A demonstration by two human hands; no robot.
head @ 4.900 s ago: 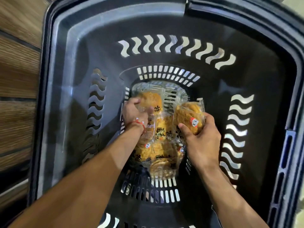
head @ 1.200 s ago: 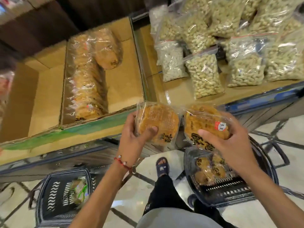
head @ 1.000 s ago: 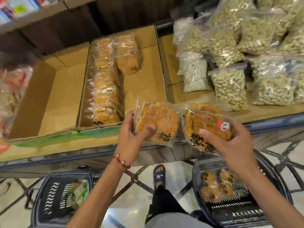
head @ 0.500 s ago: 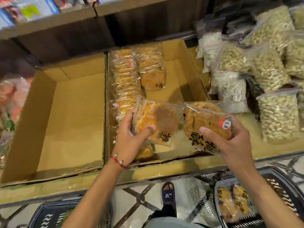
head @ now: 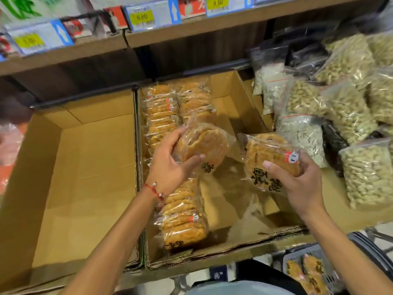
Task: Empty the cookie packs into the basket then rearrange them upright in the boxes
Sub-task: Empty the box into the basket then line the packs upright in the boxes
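My left hand (head: 170,167) grips a clear cookie pack (head: 204,143) over the right cardboard box (head: 236,96). My right hand (head: 297,184) holds a second cookie pack (head: 270,154) with a red-and-white price sticker, above the box's right side. Inside that box, a row of cookie packs (head: 182,218) stands upright along the left wall, running from front to back, with a shorter second row (head: 195,101) at the back. The left cardboard box (head: 85,177) holds nothing. The dark basket (head: 308,271) at bottom right still has a few cookie packs in it.
Clear bags of nuts and seeds (head: 340,116) are piled to the right of the boxes. A shelf edge with price tags (head: 144,18) runs overhead. Red packaged goods (head: 8,145) sit at the far left. My legs show at the bottom edge.
I lifted two packs out of the basket and carried them up over the right box. In the last half second my left hand tipped its pack toward the second row.
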